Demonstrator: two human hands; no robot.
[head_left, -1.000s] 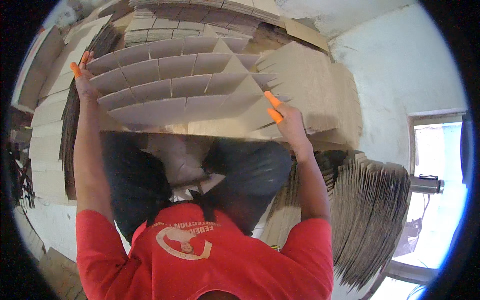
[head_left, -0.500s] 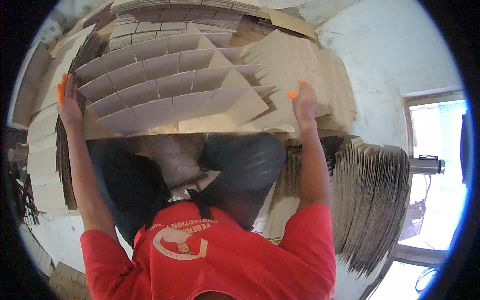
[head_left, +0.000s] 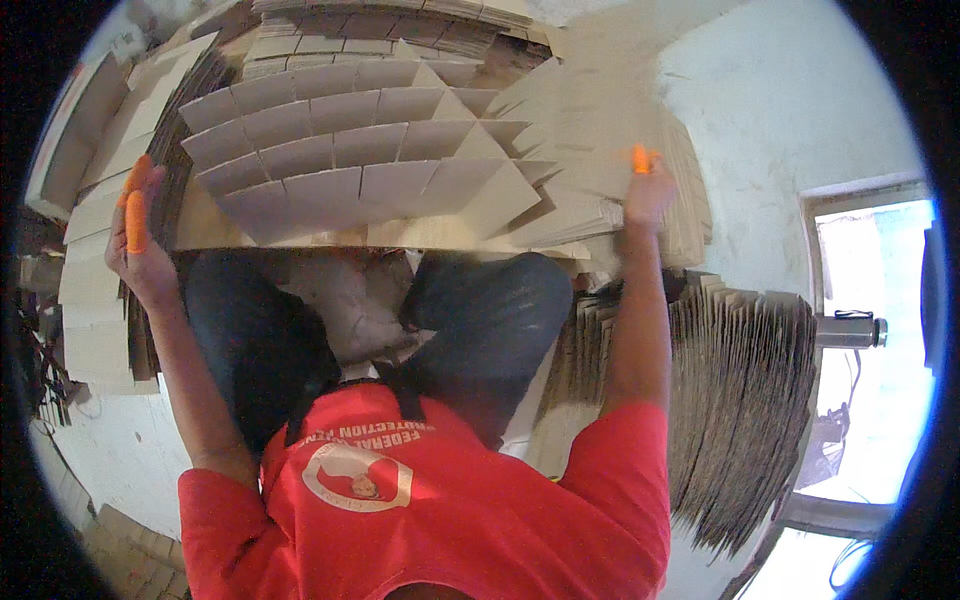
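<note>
A cardboard divider grid (head_left: 320,200), made of slotted strips standing on edge and crossing each other, sits on the board in front of my lap. My left hand (head_left: 138,235), with orange covers on some fingers, is raised beside the stack of cardboard strips (head_left: 95,270) on the left. Its fingers are stretched upward, and I see nothing in them. Over the fanned pile of cardboard sheets (head_left: 590,130) to the right of the grid is my right hand (head_left: 650,195), also with orange on its fingers. Motion blurs those fingers; whether they hold a sheet cannot be made out.
More cardboard stacks (head_left: 370,40) lie behind the grid. A large bundle of cardboard strips (head_left: 745,400) stands low on the right, near a bright opening (head_left: 870,340) with a metal cylinder (head_left: 850,330) beside it. My bent legs (head_left: 490,330) are below the board's near edge (head_left: 340,240).
My left hand has come down and nearer along the left stack, its fingers turned. The right hand has moved to the right over the pile. The grid appears shifted slightly with the view.
</note>
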